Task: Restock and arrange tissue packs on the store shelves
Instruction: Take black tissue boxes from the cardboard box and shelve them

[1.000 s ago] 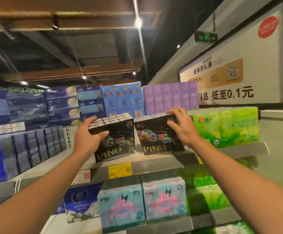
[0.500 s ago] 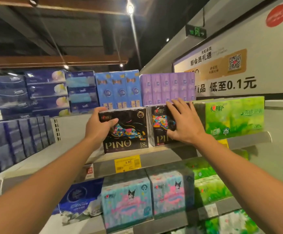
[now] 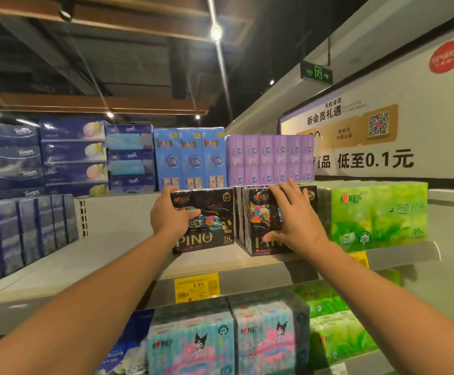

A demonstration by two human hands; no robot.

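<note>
Two black PINO tissue packs stand upright on the grey middle shelf [image 3: 247, 263]. My left hand [image 3: 170, 215] grips the left black pack [image 3: 212, 220] by its left edge, thumb across the front. My right hand [image 3: 293, 220] lies flat with spread fingers on the front of the right black pack [image 3: 255, 220], which stands against a green tissue pack [image 3: 377, 212]. A narrow gap separates the two black packs.
Blue [image 3: 190, 158] and purple packs [image 3: 269, 158] stand behind on the top tier, dark blue tissue boxes [image 3: 71, 155] at left. Bare shelf lies left of the black packs. A yellow price tag [image 3: 196, 286] hangs below. Cartoon-print packs [image 3: 193, 345] fill the lower shelf.
Both black packs went from tilted and lifted to upright on the shelf, pushed further back. My right hand moved from the pack's top edge to flat against its front.
</note>
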